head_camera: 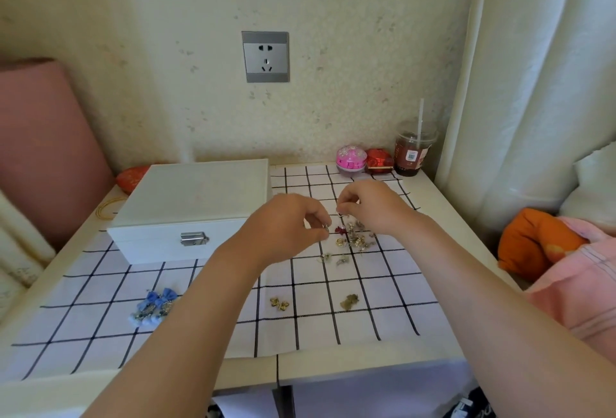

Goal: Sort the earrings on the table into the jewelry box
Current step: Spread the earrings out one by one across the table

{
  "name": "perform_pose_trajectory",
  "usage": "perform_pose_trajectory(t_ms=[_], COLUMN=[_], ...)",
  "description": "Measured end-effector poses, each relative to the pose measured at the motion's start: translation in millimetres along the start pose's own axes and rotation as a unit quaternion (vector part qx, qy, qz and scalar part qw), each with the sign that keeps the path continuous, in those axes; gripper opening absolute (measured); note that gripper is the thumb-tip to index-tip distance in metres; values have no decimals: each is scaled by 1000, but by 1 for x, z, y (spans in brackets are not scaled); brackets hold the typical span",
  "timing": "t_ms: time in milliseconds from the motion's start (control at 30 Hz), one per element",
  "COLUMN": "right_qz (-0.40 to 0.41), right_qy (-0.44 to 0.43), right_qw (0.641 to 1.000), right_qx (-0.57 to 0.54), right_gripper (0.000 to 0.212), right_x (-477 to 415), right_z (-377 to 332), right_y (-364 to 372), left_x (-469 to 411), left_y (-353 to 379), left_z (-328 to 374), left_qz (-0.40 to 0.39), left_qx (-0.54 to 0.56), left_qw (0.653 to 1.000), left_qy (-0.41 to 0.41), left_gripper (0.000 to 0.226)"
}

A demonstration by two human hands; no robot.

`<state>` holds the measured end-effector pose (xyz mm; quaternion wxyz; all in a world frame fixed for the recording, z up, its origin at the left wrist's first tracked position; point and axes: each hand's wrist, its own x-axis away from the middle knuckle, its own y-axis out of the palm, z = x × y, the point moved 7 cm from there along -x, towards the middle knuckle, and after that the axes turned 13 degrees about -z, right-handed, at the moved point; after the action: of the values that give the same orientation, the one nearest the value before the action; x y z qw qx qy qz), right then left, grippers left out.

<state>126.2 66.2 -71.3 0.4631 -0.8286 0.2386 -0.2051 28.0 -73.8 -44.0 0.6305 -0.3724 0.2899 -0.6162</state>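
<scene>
White jewelry box (190, 207) is sitting latched at nine o'clock of the earring pile (355, 239) on the checked cloth (333, 327). At the pile's nine o'clock edge the left hand (286, 227) is pinching a silver earring (326, 227); at twelve o'clock the right hand (370, 206) is pinching its fingertips together, contents too small to tell.

No word or number legible anywhere in view. Plastic drink cup (414, 151), back right corner of the table: pale label (412, 155) on its front carries a small square QR code (412, 156); any print around the code is too small and soft to make out. Pink round container (351, 158) beside it: dark marks on the bright band around its middle, possibly lettering, cannot tell. Dark item (475, 407) at the bottom right edge of the frame: white rounded marks, cut off by the edge, unreadable.
</scene>
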Motion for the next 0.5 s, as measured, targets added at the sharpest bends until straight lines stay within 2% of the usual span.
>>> perform_pose_trajectory(t_ms=[100,200,367,500], right_qz=[-10,-72,-216,-222], right_qy=[-21,-29,42,72], right_qw=[997,988,972,970], right_qx=[-77,-130,-87,-70], right_gripper=[5,11,16,13], right_x=[21,48,78,82], right_z=[-4,-7,14,27], right_y=[-9,-9,18,23], left_x=[6,11,16,18], left_y=[25,44,51,52], left_z=[6,7,4,2], left_qz=[-97,-150,-155,-158], left_qx=[-34,-71,-131,-125], left_qw=[994,985,975,974], left_qy=[-19,-45,-93,-108], left_gripper=[14,14,13,11])
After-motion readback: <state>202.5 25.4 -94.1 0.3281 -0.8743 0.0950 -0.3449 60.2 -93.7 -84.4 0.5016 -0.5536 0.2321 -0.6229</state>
